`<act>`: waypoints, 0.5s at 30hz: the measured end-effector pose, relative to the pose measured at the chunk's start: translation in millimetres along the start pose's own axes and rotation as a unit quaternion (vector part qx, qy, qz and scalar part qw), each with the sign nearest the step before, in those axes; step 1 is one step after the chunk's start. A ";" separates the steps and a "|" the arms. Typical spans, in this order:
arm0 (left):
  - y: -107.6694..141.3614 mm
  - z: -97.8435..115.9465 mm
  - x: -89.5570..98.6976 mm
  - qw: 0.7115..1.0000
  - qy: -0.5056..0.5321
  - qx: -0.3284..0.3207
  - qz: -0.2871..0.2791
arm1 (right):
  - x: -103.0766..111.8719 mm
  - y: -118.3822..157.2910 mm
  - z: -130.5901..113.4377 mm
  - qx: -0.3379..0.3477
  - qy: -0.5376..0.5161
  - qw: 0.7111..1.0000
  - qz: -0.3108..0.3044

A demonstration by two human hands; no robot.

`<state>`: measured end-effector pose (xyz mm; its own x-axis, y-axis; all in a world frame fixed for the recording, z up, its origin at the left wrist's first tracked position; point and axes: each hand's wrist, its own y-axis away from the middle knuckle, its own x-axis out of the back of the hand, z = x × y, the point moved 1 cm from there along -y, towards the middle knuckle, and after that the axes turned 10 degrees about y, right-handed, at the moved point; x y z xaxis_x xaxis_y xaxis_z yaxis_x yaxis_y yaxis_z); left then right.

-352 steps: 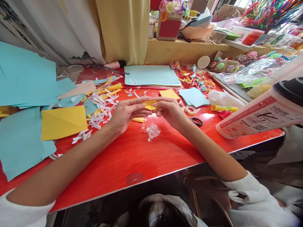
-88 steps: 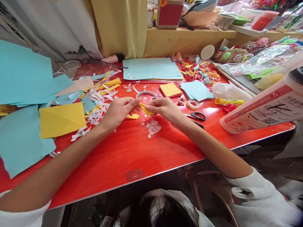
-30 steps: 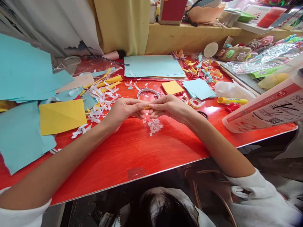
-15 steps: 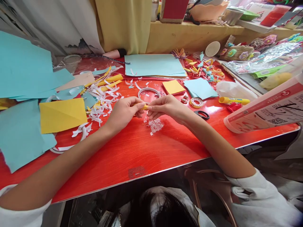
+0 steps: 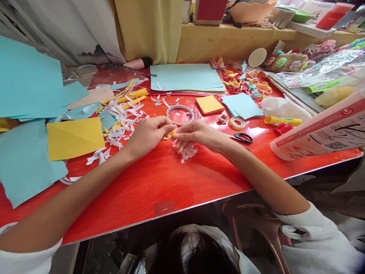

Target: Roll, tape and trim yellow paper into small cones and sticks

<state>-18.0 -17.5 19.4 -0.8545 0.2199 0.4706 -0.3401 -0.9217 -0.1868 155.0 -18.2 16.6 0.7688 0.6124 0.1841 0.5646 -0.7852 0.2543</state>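
Above the middle of the red table, my left hand (image 5: pixel 151 135) pinches a small folded piece of yellow paper (image 5: pixel 172 133) between thumb and fingers. On the paper's other side, the thumb and forefinger of my right hand (image 5: pixel 196 134) close on it too, with the remaining fingers curled loosely below. Most of the paper is hidden by my fingers. Just beyond my hands lies a large tape roll (image 5: pixel 180 123). White paper scraps (image 5: pixel 188 153) are heaped under my right hand. Black-handled scissors (image 5: pixel 242 137) rest behind my right wrist.
To the left are blue sheets (image 5: pixel 25 156), a yellow sheet (image 5: pixel 75 139) and white shreds (image 5: pixel 119 127). Yellow squares (image 5: pixel 209 103), blue squares (image 5: pixel 242 105), a small tape roll (image 5: pixel 237 123) and a yellow tube (image 5: pixel 282 120) lie right. A tall cup (image 5: pixel 316 133) leans into view.
My right hand has shifted slightly left and down, its fingers turned more under the yellow paper. The paper is now tilted between my hands. More of the scissors shows.
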 end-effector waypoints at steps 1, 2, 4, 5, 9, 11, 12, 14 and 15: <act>-0.7 -0.6 1.7 1.000 -0.002 -0.002 0.001 | 1.3 1.0 -0.6 0.002 0.001 1.000 -0.018; -1.5 -1.3 3.5 1.000 -0.003 -0.004 0.000 | 3.0 2.0 -1.1 0.004 0.002 0.999 -0.035; -3.1 -2.6 6.9 1.000 -0.005 -0.009 -0.005 | 6.8 3.4 -1.4 0.010 0.004 0.998 -0.062; -3.7 -2.9 8.2 1.000 -0.004 -0.011 -0.010 | 8.1 3.6 -1.1 0.013 0.005 0.997 -0.070; -4.0 -1.2 10.0 0.999 0.001 -0.033 -0.030 | 6.0 1.0 1.5 0.023 0.000 0.997 -0.078; -3.5 0.1 9.8 0.999 -0.001 -0.040 -0.031 | 1.8 -0.5 2.9 0.021 0.003 0.998 -0.065; -3.3 0.4 9.9 0.999 -0.003 -0.039 -0.027 | -0.5 -1.0 3.3 0.022 0.011 0.998 -0.053; -3.4 -0.1 10.5 0.999 -0.008 -0.031 -0.021 | -4.3 -1.1 3.8 0.038 0.050 0.998 -0.014; -3.7 -0.9 11.0 0.999 -0.009 -0.026 -0.016 | -5.6 -0.9 3.8 0.054 0.076 0.996 0.010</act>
<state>-26.4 -11.4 24.5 -0.8361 0.2429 0.4919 -0.3875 -0.8961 -0.2162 151.4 -21.2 11.7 0.7305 0.5967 0.3322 0.5846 -0.7978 0.1476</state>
